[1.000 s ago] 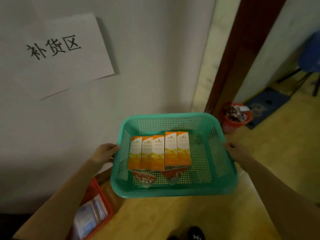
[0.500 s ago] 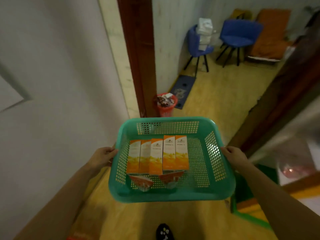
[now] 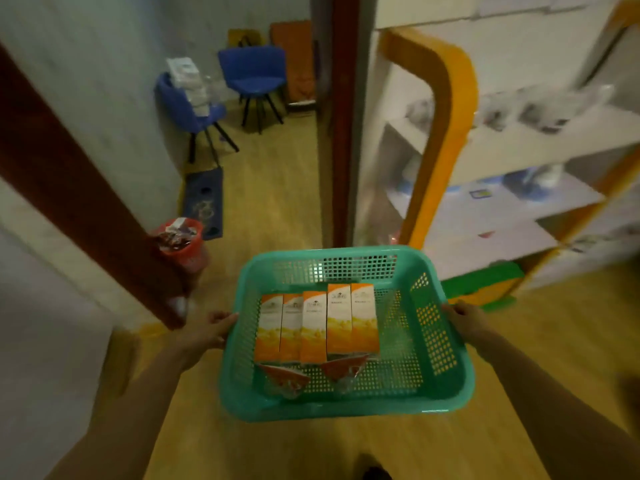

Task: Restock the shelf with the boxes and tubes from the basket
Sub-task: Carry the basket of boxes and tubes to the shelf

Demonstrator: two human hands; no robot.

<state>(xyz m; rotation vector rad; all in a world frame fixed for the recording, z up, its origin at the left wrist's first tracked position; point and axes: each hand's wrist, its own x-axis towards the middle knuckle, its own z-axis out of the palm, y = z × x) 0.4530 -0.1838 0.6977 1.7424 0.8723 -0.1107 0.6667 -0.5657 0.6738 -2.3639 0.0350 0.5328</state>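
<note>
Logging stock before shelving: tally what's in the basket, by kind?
Orange boxes: 5
Red-topped clear packs: 2
Total: 7, all in the basket, held by left hand and right hand.

- The white wall with the paper sign, which filled the view a second ago, has gone out of sight; only a plain strip of wall remains at 9 o'clock.
- A white shelf unit with orange rounded frame has come into view at 2 o'clock, blurred.
- The two blue chairs, unseen a second ago, now sit at 11 o'clock.
- The small red plastic bin has shifted from 3 o'clock of the green perforated plastic basket to its 10 o'clock.
- The red crate at 7 o'clock has left the view.
</note>
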